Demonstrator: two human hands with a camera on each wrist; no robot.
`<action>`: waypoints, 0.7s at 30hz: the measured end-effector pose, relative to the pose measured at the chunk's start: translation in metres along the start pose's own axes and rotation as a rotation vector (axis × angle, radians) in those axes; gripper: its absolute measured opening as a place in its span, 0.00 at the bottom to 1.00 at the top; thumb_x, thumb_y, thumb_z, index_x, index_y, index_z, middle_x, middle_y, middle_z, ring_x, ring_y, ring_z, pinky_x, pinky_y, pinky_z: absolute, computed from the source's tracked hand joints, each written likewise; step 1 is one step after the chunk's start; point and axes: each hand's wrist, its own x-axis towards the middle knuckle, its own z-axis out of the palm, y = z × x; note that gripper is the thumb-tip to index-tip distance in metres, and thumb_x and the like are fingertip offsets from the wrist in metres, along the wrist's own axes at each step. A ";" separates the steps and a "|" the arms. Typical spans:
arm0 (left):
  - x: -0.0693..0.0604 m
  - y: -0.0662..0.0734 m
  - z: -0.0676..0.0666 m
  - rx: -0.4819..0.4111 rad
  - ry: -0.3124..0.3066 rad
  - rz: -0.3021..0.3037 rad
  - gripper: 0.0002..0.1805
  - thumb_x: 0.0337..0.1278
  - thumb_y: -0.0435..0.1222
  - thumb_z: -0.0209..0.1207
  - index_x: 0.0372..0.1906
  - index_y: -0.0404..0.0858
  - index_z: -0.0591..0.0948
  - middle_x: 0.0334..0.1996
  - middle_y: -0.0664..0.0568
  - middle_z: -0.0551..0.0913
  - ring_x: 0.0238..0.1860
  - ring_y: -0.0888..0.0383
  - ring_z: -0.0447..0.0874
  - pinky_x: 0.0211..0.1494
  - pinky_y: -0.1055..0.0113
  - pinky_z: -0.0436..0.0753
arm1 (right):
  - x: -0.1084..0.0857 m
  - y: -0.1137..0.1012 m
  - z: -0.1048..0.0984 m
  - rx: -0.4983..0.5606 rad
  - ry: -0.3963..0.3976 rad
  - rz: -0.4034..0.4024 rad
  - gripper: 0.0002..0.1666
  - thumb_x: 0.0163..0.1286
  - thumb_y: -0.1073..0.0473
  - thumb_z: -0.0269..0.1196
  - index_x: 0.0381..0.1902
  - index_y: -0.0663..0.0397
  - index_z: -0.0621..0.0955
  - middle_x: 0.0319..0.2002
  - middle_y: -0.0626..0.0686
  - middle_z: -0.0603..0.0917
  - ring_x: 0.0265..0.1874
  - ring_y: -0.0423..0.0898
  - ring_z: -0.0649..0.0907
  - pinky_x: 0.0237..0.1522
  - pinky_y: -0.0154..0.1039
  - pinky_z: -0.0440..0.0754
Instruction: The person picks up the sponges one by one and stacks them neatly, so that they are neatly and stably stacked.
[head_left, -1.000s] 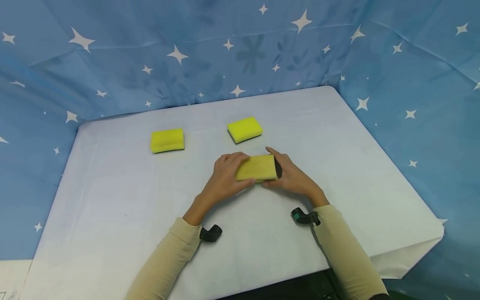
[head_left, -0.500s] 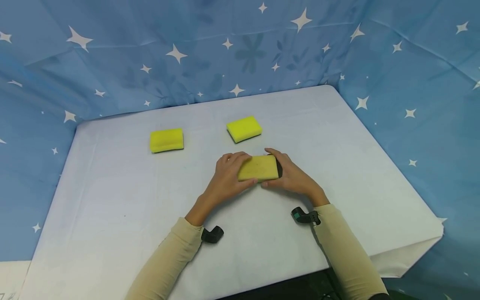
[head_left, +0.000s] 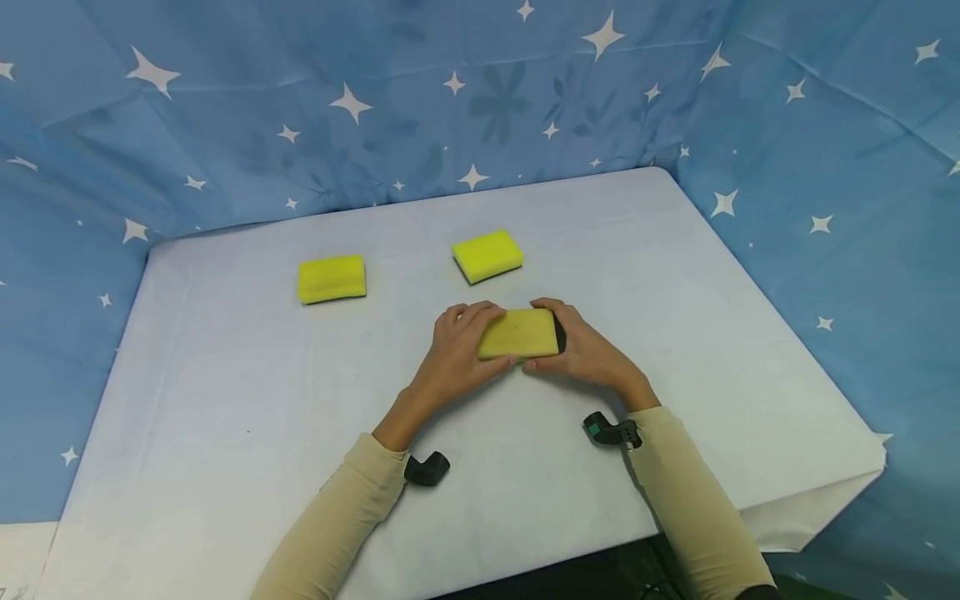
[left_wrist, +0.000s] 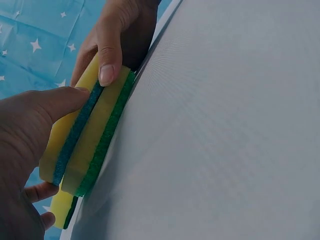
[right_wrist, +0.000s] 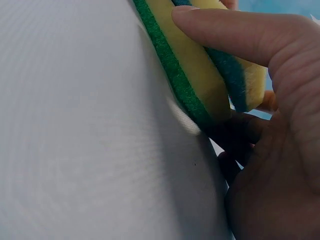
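Two sponges lie stacked on the table, flat sides together. The upper sponge (head_left: 519, 333) is yellow with a blue scouring layer underneath. The lower sponge (left_wrist: 93, 137) is yellow with a green scouring layer facing the table. From the left, my left hand (head_left: 452, 354) grips the upper sponge, thumb along its near side and fingers over the far side. At the right end, my right hand (head_left: 585, 350) holds the lower sponge, its thumb on the yellow near side just by the blue layer. In the head view the lower sponge is mostly hidden.
Farther back on the white table (head_left: 300, 392) lie two more yellow sponges, a left one (head_left: 332, 279) and a middle one (head_left: 487, 256). A blue curtain with white stars (head_left: 405, 92) hangs behind the table and along its sides.
My left hand has slid slightly right with the upper sponge, which sits a little nearer my right palm. My right hand has barely moved.
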 end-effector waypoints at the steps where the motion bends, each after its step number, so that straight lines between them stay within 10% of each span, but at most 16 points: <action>1: 0.000 0.000 0.000 0.000 0.001 0.003 0.36 0.62 0.49 0.76 0.68 0.36 0.78 0.67 0.43 0.79 0.65 0.36 0.72 0.71 0.36 0.66 | 0.000 0.000 0.000 -0.001 0.000 0.000 0.62 0.62 0.41 0.80 0.84 0.47 0.59 0.69 0.61 0.69 0.58 0.58 0.74 0.61 0.60 0.72; 21: 0.000 -0.002 -0.001 -0.083 -0.016 -0.016 0.37 0.62 0.49 0.75 0.71 0.37 0.76 0.69 0.42 0.75 0.66 0.39 0.71 0.69 0.35 0.65 | 0.001 0.002 -0.002 -0.034 0.002 -0.042 0.55 0.63 0.41 0.80 0.78 0.53 0.66 0.68 0.58 0.71 0.59 0.56 0.74 0.63 0.57 0.72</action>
